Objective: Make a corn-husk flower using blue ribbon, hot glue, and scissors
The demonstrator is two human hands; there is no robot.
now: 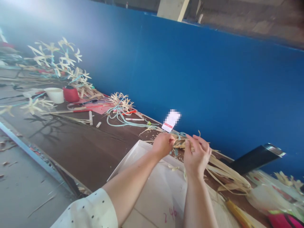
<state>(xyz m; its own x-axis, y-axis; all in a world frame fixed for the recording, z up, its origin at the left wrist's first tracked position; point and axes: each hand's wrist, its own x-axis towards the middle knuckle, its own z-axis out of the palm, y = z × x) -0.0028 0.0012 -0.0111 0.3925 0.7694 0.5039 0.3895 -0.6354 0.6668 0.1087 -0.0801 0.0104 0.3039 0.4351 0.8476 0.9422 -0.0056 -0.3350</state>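
My left hand is closed, its fingertips pinched at the left end of a tangle of pale straw-like strips. Just to its right, my right hand has its thumb and fingers apart and slightly bent. They reach over the same strips, and I see nothing clearly gripped there. Small blue-green pieces lie among the strips. Beneath both forearms is a shallow white box or lid with a few scraps on it and red handwritten digits. Behind the hands a phone with a lit screen leans near the blue partition.
Left on the brown table are woven flowers, a white cup, a red thread spool and pale blue cords. At right are long strips, a black cylinder and a yellow-handled tool. A blue partition stands behind.
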